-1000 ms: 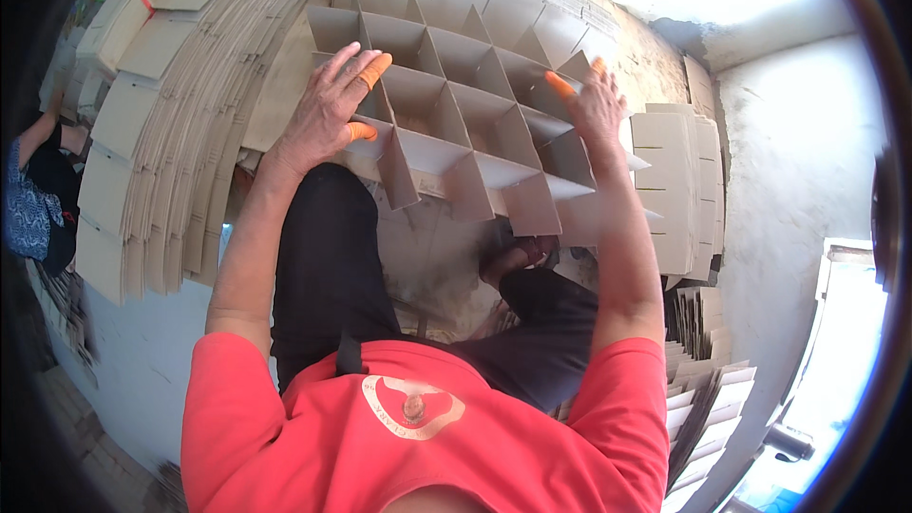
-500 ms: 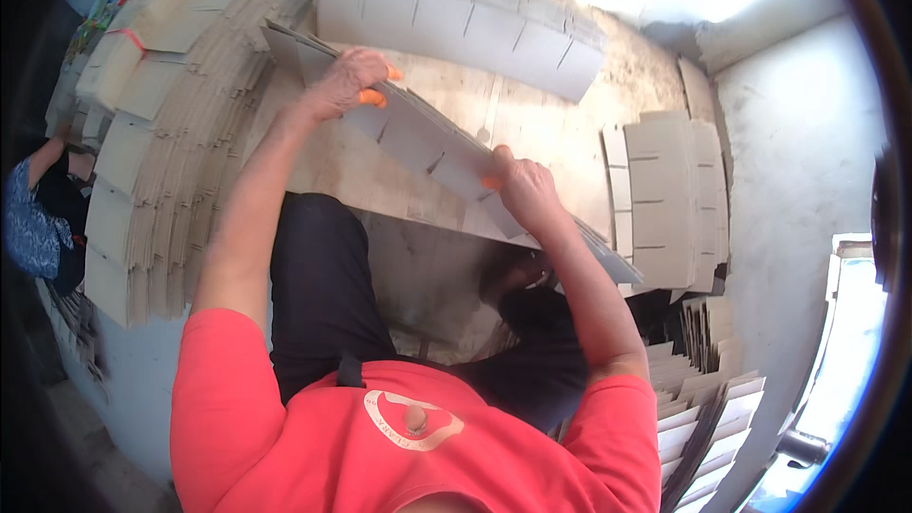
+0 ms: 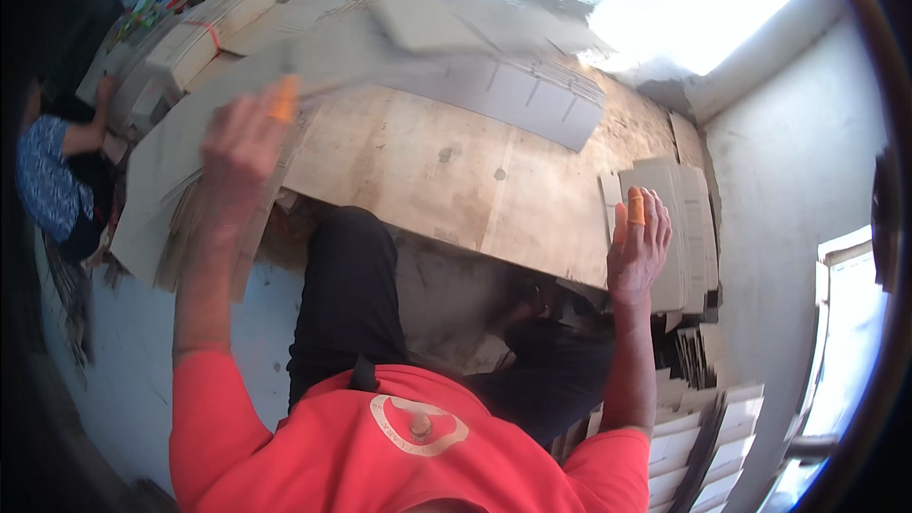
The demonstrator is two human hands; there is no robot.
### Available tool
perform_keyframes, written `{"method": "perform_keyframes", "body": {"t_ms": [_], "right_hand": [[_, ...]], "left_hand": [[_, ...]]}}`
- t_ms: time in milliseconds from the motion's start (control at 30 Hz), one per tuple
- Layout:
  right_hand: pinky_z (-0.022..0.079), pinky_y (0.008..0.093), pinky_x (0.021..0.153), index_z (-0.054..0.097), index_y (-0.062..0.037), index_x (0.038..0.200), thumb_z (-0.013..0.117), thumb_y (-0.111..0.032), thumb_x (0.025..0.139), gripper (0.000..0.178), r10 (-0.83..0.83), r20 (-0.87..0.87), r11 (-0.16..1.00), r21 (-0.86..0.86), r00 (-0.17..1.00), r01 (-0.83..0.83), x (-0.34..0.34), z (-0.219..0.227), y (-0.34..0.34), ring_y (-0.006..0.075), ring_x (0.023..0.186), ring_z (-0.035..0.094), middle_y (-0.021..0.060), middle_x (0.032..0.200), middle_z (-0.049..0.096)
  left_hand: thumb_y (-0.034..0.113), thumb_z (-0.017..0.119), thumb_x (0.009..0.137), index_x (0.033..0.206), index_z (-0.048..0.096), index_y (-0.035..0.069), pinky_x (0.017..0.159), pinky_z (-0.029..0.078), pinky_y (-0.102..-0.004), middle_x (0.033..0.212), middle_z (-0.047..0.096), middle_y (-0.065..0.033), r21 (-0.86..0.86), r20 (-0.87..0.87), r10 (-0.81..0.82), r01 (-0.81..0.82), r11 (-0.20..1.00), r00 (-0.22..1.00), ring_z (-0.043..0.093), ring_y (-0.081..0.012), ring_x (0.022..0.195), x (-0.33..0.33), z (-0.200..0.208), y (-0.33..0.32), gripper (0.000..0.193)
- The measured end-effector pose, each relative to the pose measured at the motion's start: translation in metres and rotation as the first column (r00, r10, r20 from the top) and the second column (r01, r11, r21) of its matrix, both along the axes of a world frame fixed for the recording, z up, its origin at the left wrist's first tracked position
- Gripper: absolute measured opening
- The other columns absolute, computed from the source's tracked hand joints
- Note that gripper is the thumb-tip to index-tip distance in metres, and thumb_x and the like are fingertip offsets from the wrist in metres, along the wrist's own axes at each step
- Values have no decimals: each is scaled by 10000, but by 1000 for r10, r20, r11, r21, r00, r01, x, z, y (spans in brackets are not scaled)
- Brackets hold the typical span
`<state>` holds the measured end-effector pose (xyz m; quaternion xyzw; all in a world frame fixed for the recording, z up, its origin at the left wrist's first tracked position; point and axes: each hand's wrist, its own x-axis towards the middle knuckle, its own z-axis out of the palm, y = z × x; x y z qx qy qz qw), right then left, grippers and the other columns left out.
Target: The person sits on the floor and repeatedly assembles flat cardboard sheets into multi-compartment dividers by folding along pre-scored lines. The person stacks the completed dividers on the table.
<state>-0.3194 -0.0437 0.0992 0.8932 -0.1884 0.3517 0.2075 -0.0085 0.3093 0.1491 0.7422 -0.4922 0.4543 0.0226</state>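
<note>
My left hand (image 3: 245, 138), blurred by motion, is over the near right part of the cardboard stack (image 3: 157, 199) on the left. Orange covers show on its fingers; whether it grips a sheet is too smeared to tell. Beyond it, a blurred cardboard sheet (image 3: 427, 24) lies or moves above the far left of the wooden table (image 3: 408, 152). My right hand (image 3: 641, 242), an orange cover on one finger, is raised with fingers extended, holding nothing. It is in front of the slotted cardboard pieces (image 3: 670, 190) stacked at the table's right end.
A row of grey slotted cardboard strips (image 3: 541, 95) lies along the table's far side. More folded cardboard (image 3: 708, 427) stands at the lower right by a pale wall (image 3: 779, 133). Another person (image 3: 57, 171) sits at the far left, near a cardboard bundle with a red tie (image 3: 214, 28).
The slotted cardboard strips both hands held over the table have left my right hand. My left hand has swung left to the stack; my right has moved right, its fingers straightened.
</note>
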Motion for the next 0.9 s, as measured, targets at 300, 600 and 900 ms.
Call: {"method": "perform_keyframes", "body": {"t_ms": [300, 600, 900], "right_hand": [[399, 426, 945, 534, -53, 1191, 581, -138, 882, 324, -461, -138, 853, 201, 876, 481, -126, -88, -94, 293, 1119, 522, 122, 1170, 565], [413, 470, 904, 488, -79, 1253, 747, -357, 764, 619, -776, -362, 434, 290, 518, 853, -148, -95, -143, 274, 1148, 476, 94, 1204, 517], [474, 428, 703, 564, -51, 937, 829, -315, 653, 471, -636, -369, 552, 395, 677, 734, -184, -112, -206, 346, 853, 589, 145, 904, 621]], "left_hand": [[112, 571, 872, 1144, 603, 35, 829, 506, -372, 1086, 621, -81, 280, -242, 508, -441, 852, 827, 574, -247, 995, 120, -74, 85, 284], [66, 704, 778, 1038, 653, 37, 733, 502, -377, 990, 659, -99, 116, -420, 44, 5, 993, 906, 602, -272, 886, 52, -67, -46, 267], [154, 754, 749, 960, 674, 31, 679, 485, -360, 867, 666, -118, 21, -690, -233, 341, 940, 685, 611, -274, 804, 16, -131, -203, 257]]}}
